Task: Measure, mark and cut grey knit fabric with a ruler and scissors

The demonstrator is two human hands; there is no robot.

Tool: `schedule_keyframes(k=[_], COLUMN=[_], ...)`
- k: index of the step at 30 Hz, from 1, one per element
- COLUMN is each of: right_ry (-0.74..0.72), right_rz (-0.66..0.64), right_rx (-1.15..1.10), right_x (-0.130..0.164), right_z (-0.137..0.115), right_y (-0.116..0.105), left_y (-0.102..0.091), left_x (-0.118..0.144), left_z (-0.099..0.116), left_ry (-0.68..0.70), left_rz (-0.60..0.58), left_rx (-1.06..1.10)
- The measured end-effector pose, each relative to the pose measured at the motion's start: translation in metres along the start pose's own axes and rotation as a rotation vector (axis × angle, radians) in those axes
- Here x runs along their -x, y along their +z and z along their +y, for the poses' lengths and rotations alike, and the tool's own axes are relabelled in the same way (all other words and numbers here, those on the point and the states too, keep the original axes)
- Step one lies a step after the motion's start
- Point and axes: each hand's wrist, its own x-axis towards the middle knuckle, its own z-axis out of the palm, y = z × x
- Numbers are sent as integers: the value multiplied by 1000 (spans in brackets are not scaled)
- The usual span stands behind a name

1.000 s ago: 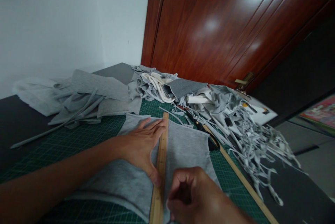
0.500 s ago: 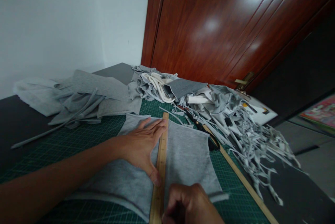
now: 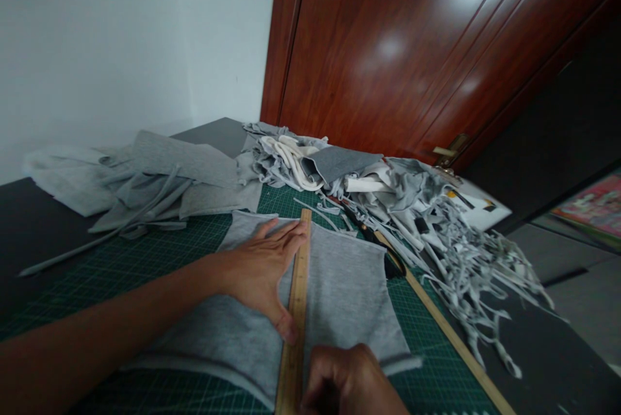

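A piece of grey knit fabric (image 3: 347, 279) lies on the green cutting mat (image 3: 189, 260), with a wooden ruler (image 3: 297, 286) laid lengthwise over it. My left hand (image 3: 264, 266) is spread flat on the fabric, its fingertips and thumb pressing on the ruler's left side. Close to the ruler's near end, on its right, my right hand (image 3: 347, 379) is closed with the fingers curled in. Whatever it may hold is hidden beneath the fingers. The fabric's near edge is rolled or hemmed.
Black-handled scissors (image 3: 395, 260) lie right of the fabric, beside a second wooden ruler (image 3: 451, 337). Tangled grey scraps (image 3: 475, 279) spread along the right. Folded grey cloth (image 3: 184, 159) is heaped at the back left. Behind the table stand a white wall and a brown door (image 3: 378, 66).
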Motion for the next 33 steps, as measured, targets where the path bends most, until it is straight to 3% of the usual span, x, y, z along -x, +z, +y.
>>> schedule_keyframes(k=[2,4,6,8,11,18,33], right_ry=[4,14,22,28,-12,-54,-88], right_rz=[-196,-289,-172,44,158,229,316], right_rx=[-35,-36,-65,-128,-209,-113,56], right_x=[2,5,4,-4,-26,-67,-61], right_z=[-7,-15,-23,-31,-41,-38,-43], right_y=[-7,-14,-23,-35,-53,-63,-52], left_y=[0,1,2,2,1,0,2], left_x=[0,0,0,-1,0,1,1], left_z=[0,-1,-1,-1,0,0,-2], left_ry=[3,10,20,25,11,-5,57], left_rz=[12,22,42,51,26,-2,61], left_rx=[15,25,25,27,38,20,38])
